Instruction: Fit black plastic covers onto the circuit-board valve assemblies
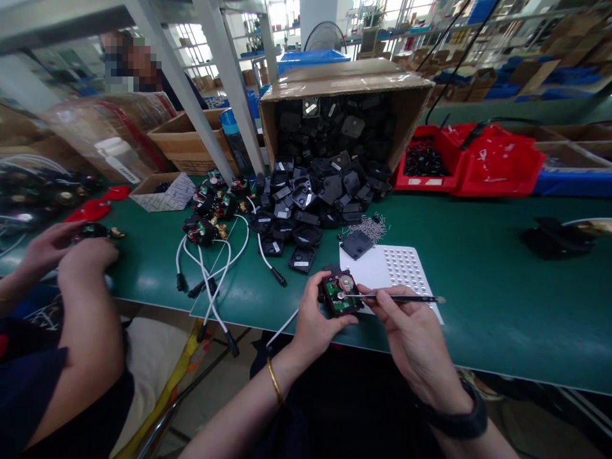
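Observation:
My left hand [313, 322] is wrapped round a small black housing [338, 306] whose inside faces up. A green circuit board [333, 287] with red wire and a round metal part shows in it. Between the thumb and fingers of my right hand [411, 325] is a pair of slim dark tweezers [401, 298], their tip at a small round silvery spot on the board. Beneath and behind my hands lies a white sheet [370, 266] with rows of small silvery round pieces. A black cover [357, 244] rests on the sheet's far edge, beside a heap of small screws [370, 227].
A cardboard box [411, 105] on its side spills black covers [306, 191] onto the green table [488, 280]. Wired assemblies with white cables [229, 255] lie to the left. Red bins [430, 182] stand back right. A co-worker's hands [88, 255] handle a similar part at far left.

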Demonstrator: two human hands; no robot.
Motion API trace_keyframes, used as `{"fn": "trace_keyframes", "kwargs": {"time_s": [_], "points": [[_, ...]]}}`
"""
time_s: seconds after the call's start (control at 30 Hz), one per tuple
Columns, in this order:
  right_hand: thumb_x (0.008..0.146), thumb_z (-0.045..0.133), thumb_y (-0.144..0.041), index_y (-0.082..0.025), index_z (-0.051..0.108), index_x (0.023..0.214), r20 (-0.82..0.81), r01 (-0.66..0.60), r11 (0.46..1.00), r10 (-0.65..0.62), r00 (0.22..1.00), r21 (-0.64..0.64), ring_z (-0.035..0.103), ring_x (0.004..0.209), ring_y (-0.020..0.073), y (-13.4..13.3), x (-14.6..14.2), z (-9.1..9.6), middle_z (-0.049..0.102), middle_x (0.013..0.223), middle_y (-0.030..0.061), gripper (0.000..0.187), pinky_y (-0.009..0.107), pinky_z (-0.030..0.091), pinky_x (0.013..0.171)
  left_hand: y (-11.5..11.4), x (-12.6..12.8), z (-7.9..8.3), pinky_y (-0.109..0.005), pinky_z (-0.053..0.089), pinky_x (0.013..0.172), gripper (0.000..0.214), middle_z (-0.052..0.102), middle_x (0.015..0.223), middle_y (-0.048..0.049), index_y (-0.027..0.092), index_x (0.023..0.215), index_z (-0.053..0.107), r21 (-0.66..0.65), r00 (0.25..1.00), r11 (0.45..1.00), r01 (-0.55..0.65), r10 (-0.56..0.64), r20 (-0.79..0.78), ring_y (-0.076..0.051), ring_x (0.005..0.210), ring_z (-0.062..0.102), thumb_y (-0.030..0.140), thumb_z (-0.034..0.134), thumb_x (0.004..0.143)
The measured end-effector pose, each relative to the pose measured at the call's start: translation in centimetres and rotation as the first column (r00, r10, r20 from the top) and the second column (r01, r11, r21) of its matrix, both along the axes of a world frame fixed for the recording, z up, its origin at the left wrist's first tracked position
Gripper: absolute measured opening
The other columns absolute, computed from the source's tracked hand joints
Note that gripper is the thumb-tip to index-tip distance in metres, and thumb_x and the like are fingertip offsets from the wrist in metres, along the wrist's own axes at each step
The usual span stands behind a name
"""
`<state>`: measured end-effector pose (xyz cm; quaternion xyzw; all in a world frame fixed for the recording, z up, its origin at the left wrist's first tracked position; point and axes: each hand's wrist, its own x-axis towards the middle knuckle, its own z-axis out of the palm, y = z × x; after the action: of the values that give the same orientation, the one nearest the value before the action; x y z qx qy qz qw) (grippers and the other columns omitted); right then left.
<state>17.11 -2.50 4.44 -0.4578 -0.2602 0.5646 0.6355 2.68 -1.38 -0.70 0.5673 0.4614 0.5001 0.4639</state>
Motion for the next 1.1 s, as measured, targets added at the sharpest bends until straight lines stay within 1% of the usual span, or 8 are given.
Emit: {"fn": "trace_keyframes", "kwargs": {"time_s": [0.17, 0.3, 0.4, 0.53, 0.77, 0.97, 1.1], "points": [[0.062, 0.083, -0.035, -0.018, 0.064, 0.074, 0.022, 0.014, 1.000, -0.014, 1.000, -0.003, 0.063, 0.086, 0.0240, -0.13, -0.06, 0.07, 0.069, 0.086, 0.0086, 0.028, 0.034, 0.048, 0.080, -0.09, 0.08, 0.13, -0.048, 0.032, 0.107, 0.082, 0.047, 0.127, -0.0073, 0.025, 0.124, 0.038, 0.001, 1.000, 1.000, -0.016, 0.016, -0.002, -0.028, 0.120, 0.045, 0.029, 0.084, 0.057], [0.065, 0.081, -0.035, -0.018, 0.064, 0.075, 0.029, 0.012, 1.000, -0.012, 1.000, 0.004, 0.063, 0.086, 0.0236, -0.30, -0.12, -0.10, 0.069, 0.086, 0.0075, 0.026, 0.035, 0.047, 0.082, -0.08, 0.11, 0.29, -0.047, 0.032, 0.108, 0.080, 0.047, 0.127, -0.0067, 0.026, 0.124, 0.038, 0.009, 1.000, 1.000, -0.013, 0.013, 0.001, -0.027, 0.120, 0.045, 0.031, 0.083, 0.058], [0.066, 0.081, -0.034, -0.019, 0.063, 0.076, 0.031, 0.011, 1.000, -0.012, 0.999, 0.019, 0.062, 0.088, 0.0235, -0.34, -0.23, -0.24, 0.069, 0.087, 0.0068, 0.025, 0.037, 0.044, 0.086, -0.09, 0.12, 0.25, -0.047, 0.032, 0.107, 0.081, 0.047, 0.127, -0.0068, 0.026, 0.124, 0.038, 0.005, 1.000, 1.000, -0.014, 0.014, 0.000, -0.027, 0.120, 0.045, 0.032, 0.083, 0.058], [0.067, 0.080, -0.035, -0.018, 0.063, 0.077, 0.053, 0.016, 1.000, -0.017, 0.998, 0.027, 0.062, 0.089, 0.0250, -0.27, -0.34, -0.24, 0.069, 0.090, 0.0082, 0.026, 0.041, 0.041, 0.090, -0.09, 0.11, 0.15, -0.048, 0.032, 0.107, 0.081, 0.047, 0.128, -0.0072, 0.026, 0.125, 0.037, 0.005, 1.000, 1.000, -0.020, 0.020, -0.004, -0.027, 0.120, 0.045, 0.033, 0.083, 0.058], [0.067, 0.079, -0.036, -0.019, 0.063, 0.076, 0.083, 0.003, 1.000, -0.004, 0.997, 0.014, 0.061, 0.091, 0.0260, -0.25, -0.34, 0.07, 0.069, 0.088, 0.0073, 0.026, 0.042, 0.042, 0.090, -0.01, -0.01, 0.29, -0.048, 0.036, 0.104, 0.081, 0.047, 0.125, -0.0105, 0.022, 0.125, 0.038, 0.026, 0.999, 0.999, -0.030, 0.031, -0.028, -0.030, 0.118, 0.046, 0.033, 0.083, 0.058], [0.068, 0.079, -0.037, -0.018, 0.062, 0.076, 0.099, -0.035, 0.999, 0.034, 0.994, 0.006, 0.062, 0.086, 0.0249, -0.11, 0.06, 0.20, 0.068, 0.086, 0.0072, 0.026, 0.039, 0.046, 0.085, -0.04, 0.05, 0.19, -0.048, 0.035, 0.105, 0.080, 0.048, 0.125, -0.0099, 0.023, 0.124, 0.039, 0.032, 1.000, 0.999, -0.019, 0.019, -0.002, -0.029, 0.118, 0.047, 0.031, 0.083, 0.058], [0.069, 0.078, -0.037, -0.018, 0.063, 0.077, 0.102, -0.062, 0.998, 0.061, 0.993, 0.003, 0.061, 0.085, 0.0241, 0.07, 0.28, 0.34, 0.068, 0.086, 0.0069, 0.025, 0.040, 0.044, 0.086, -0.12, 0.11, 0.13, -0.048, 0.034, 0.105, 0.080, 0.047, 0.126, -0.0091, 0.024, 0.124, 0.038, 0.020, 1.000, 1.000, -0.014, 0.014, 0.004, -0.029, 0.118, 0.046, 0.030, 0.083, 0.058]]}}
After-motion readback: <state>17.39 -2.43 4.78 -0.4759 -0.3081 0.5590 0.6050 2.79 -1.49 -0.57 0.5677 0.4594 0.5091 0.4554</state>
